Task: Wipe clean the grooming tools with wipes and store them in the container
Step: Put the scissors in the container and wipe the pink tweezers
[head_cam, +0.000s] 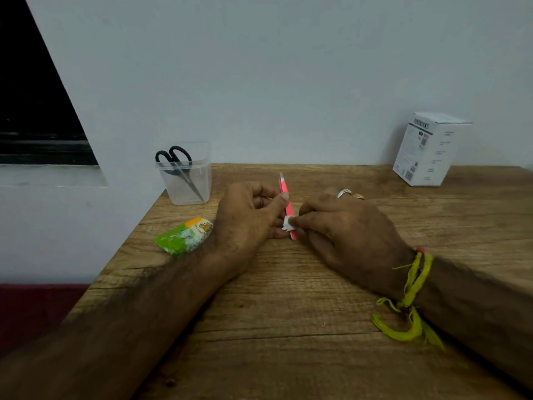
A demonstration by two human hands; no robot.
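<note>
slim pink metal tweezers point(286, 202) w/ a silver tip stand tilted between both hands, over a rough-grained wood-look table point(288, 327). left hand point(248, 223) is curled, thumb + fingers pinching the tweezers mid-shaft. right hand point(346, 226) is closed on a small crumpled white wipe point(287, 223), pressing it vs the lower shaft; hands nearly touching. right hand has 2 rings, frayed yellow-green thread band point(409, 301) at its wrist. beyond the left hand: clear squarish plastic container point(187, 180) w/ black-handled steel scissors point(180, 168) inside, blades down. just left of the left wrist: glossy green/orange wipe sachet point(184, 236), print too small to read. far beyond the right hand: white cardboard box point(428, 148), label text blurred, barcode + qr visible.
</note>
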